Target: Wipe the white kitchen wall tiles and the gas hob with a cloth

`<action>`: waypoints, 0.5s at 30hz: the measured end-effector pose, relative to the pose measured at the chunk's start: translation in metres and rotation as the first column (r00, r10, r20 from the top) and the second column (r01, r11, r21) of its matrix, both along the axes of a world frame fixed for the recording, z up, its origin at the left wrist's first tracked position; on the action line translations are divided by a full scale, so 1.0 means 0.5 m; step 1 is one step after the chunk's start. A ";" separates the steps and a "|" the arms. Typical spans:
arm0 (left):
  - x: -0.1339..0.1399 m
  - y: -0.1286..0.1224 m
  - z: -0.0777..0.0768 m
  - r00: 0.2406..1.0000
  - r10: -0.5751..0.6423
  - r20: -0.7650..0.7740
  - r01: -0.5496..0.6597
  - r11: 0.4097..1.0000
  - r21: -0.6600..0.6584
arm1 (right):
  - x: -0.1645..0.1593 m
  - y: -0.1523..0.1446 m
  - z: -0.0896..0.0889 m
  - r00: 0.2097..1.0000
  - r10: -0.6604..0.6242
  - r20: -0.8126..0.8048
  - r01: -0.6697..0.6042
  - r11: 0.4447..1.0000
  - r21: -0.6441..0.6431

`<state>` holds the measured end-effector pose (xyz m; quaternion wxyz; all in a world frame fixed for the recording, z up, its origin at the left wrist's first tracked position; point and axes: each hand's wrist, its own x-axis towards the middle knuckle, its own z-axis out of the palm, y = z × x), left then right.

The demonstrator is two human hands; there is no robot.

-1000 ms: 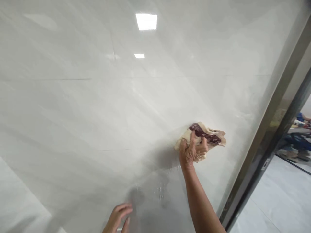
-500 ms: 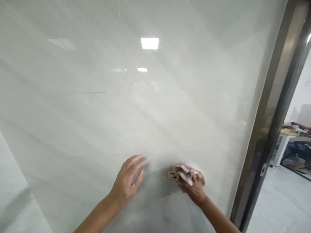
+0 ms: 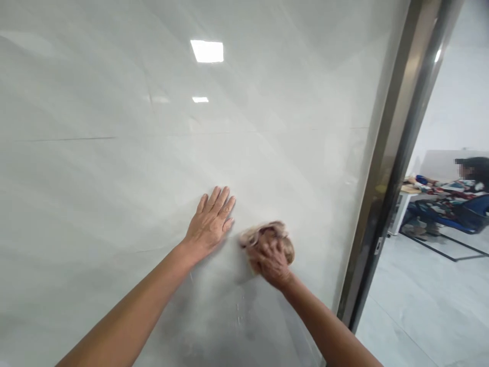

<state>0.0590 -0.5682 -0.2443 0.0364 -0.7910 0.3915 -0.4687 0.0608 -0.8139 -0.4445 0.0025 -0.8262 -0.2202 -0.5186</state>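
A glossy, pale grey tiled wall (image 3: pixel 267 168) fills most of the view, with ceiling lights mirrored in it. My left hand (image 3: pixel 209 224) lies flat on the wall, fingers stretched upward, holding nothing. To its right, my right hand (image 3: pixel 272 260) presses a bunched brown and whitish cloth (image 3: pixel 283 232) against the tiles. The hand and cloth are slightly smeared by motion, and the palm side is hidden. Below the hands, a few wet-looking streaks show on the wall.
A dark metal door frame (image 3: pixel 385 132) edges the wall on the right. Beyond it, a person (image 3: pixel 454 191) sits on a blue chair (image 3: pixel 473 214) at a desk (image 3: pixel 407 191) on a pale tiled floor (image 3: pixel 416 300).
My left hand has risen from a loosely curled pose to lie flat on the wall. My right hand and the cloth have moved up. The view has turned right, bringing the seated person in.
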 end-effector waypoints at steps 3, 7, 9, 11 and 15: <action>0.012 0.001 -0.006 0.997 0.061 0.038 -0.062 0.998 0.031 | 0.004 0.007 -0.053 0.980 0.141 -0.143 -0.170 0.961 -0.219; 0.023 0.007 -0.008 0.991 0.068 0.114 -0.073 0.996 0.044 | 0.015 -0.068 0.020 0.986 0.068 -0.150 -0.093 0.982 -0.166; 0.025 0.006 -0.007 0.988 0.065 0.141 -0.072 0.996 0.045 | 0.015 -0.132 0.090 0.993 -0.034 -0.112 0.029 0.998 -0.050; 0.026 0.003 -0.006 0.987 0.062 0.150 -0.069 0.996 0.047 | 0.013 -0.205 0.150 0.982 -0.182 -0.050 0.187 0.974 0.125; 0.030 -0.005 -0.009 0.991 0.043 0.128 -0.046 0.999 0.028 | 0.004 -0.321 0.166 0.904 -0.425 0.057 0.347 0.803 0.484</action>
